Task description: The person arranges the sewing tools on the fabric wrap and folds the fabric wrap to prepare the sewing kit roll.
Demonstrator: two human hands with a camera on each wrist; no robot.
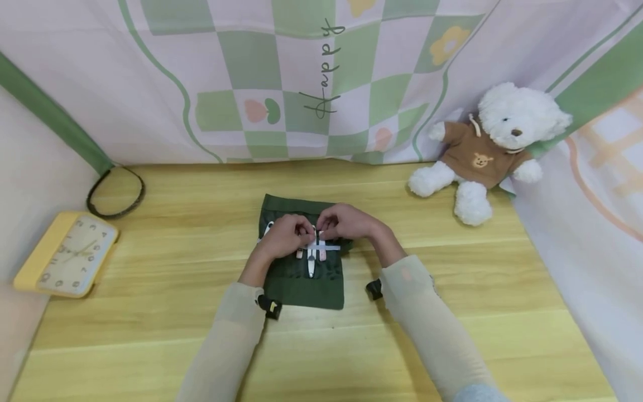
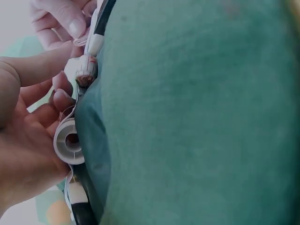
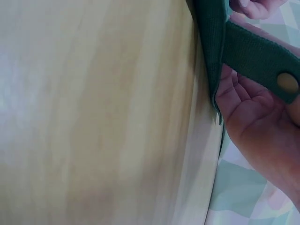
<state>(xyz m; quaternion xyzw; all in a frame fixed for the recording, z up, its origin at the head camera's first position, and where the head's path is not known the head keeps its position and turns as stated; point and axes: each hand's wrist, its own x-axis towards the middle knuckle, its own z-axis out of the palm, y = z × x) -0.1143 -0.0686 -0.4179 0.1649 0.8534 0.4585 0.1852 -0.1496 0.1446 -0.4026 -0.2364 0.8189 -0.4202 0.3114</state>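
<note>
A dark green cloth pouch [image 1: 303, 293] lies unfolded on the table. Small tools sit under its white elastic band [image 1: 332, 248], among them a slim white pointed tool [image 1: 311, 268]. Over the pouch's middle, my left hand [image 1: 287, 237] has bent fingers close to the band. A white thread spool [image 2: 69, 141] is beside its palm, and a small striped white roll [image 2: 86, 70] by its fingertips. Opposite it, my right hand [image 1: 346, 222] pinches a small clear thing [image 2: 82, 41], its kind unclear. A green strap with a snap [image 3: 287, 82] hangs across the right hand.
On the left stand a yellow clock [image 1: 75, 254] and a black hoop [image 1: 116, 192]. A white teddy bear [image 1: 477, 151] in a brown top sits at the back right. Printed cloth [image 1: 301, 72] covers the wall behind the wooden table [image 1: 176, 312].
</note>
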